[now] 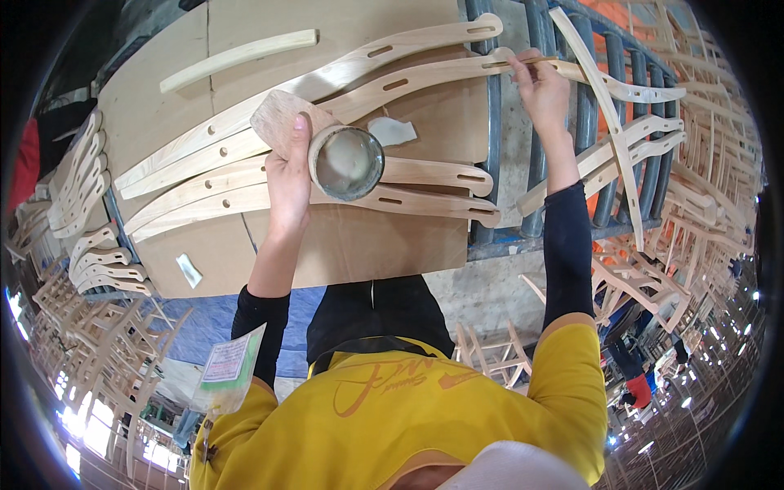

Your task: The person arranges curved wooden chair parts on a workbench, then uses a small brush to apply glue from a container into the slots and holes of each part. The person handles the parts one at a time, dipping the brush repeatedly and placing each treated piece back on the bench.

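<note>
My left hand (287, 178) is closed around a round cup (377, 167) with a pale, cloudy content, and a flat wooden block (278, 117) lies against the same hand. Both are above several curved, slotted wooden chair parts (441, 77) on a cardboard-covered bench. My right hand (542, 94) pinches a thin brown stick (536, 59) at the right end of the second part from the far side. The stick's tip is too small to make out there.
A short curved slat (241, 59) rests on the cardboard (392, 245) at the far left. More wooden parts cross the blue metal rails (584, 122) on the right. Scraps of white paper (392, 131) lie on the bench. Stacked chair frames (90, 343) stand around.
</note>
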Demonstrator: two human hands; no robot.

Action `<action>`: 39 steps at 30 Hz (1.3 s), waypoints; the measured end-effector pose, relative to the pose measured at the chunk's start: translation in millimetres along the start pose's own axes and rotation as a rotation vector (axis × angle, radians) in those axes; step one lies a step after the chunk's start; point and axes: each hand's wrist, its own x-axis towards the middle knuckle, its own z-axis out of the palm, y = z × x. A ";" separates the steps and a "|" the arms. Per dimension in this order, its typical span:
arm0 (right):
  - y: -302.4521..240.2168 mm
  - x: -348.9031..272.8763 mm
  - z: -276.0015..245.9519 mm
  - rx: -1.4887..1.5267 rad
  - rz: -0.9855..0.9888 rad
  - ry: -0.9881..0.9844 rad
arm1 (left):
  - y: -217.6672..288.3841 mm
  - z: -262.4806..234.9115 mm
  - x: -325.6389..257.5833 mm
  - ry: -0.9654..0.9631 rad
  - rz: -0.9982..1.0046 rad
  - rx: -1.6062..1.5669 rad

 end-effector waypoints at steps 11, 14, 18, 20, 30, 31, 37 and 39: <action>1.4 -6.5 4.5 0.009 0.065 -0.007 | 17.7 0.9 2.6 0.008 0.031 -0.070; -5.1 -2.6 7.2 0.224 0.130 -0.020 | 23.0 0.2 3.4 -0.023 0.077 -0.083; 23.3 -1.7 -3.4 0.017 0.154 0.058 | 41.0 1.4 5.3 -0.034 0.107 -0.069; 19.9 -2.7 -11.4 -0.005 0.118 0.073 | 51.9 2.3 11.0 0.016 0.149 -0.045; -204.0 -27.3 -84.9 0.928 -0.032 0.143 | 147.7 25.2 19.2 -0.096 0.582 0.034; -215.7 -28.2 -84.7 0.943 -0.110 0.148 | 155.6 30.1 16.1 -0.116 0.616 0.021; -227.7 -34.4 -84.7 0.630 -0.255 0.168 | 192.2 46.9 -0.9 -0.156 0.930 -0.055; -234.9 -35.1 -91.2 0.746 -0.231 0.184 | 200.4 45.1 -6.7 -0.164 0.864 -0.083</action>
